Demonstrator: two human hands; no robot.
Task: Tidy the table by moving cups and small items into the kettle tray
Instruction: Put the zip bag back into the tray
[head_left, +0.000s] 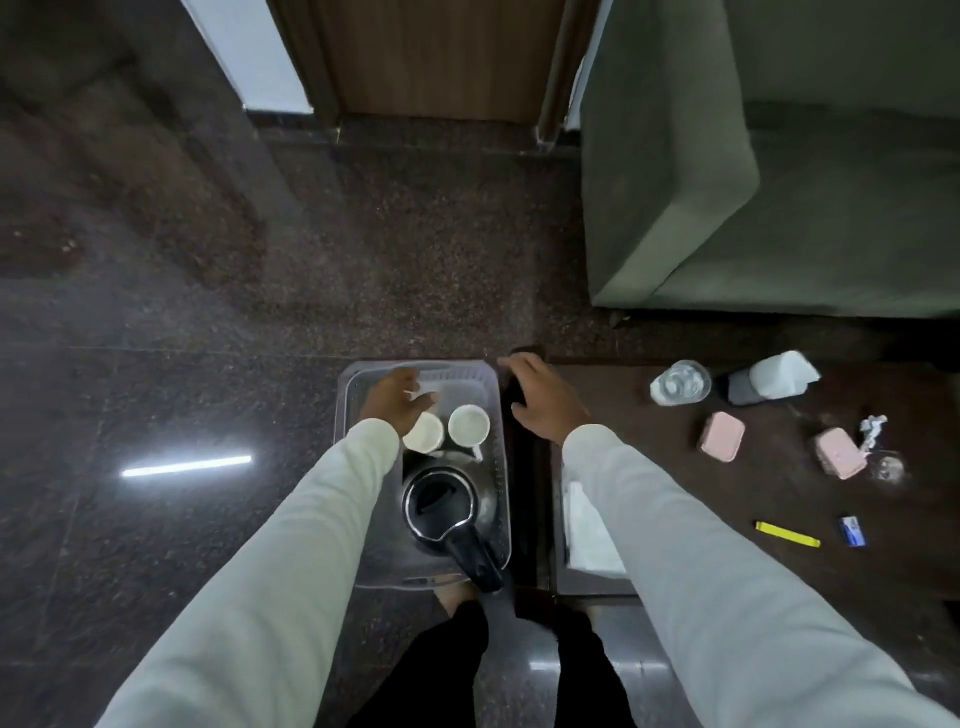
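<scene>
Head view. The clear kettle tray (496, 415) sits at the left end of the dark table (675, 499), partly overhanging the floor. It holds a black kettle (441, 506) at the near end and two white cups (447, 427) side by side beyond it.

The left hand (397, 402) is inside the tray's far end, fingers loosely curled, with a small white item pinched at the fingertips; what the item is cannot be told. The hand lies against the left cup. The right hand (540, 397) is open, fingers spread, palm down on the table edge just beside the tray, holding nothing.

Still out on the table: a glass (680, 383), two pink boxes (722, 436), a yellow sachet (787, 534), a small blue packet (852, 530) and crumpled wrapping (874, 428).

Judgement: placing is in hand. The item should be set on bare tray floor, clear of the cups, while the right hand steadies the tray.
</scene>
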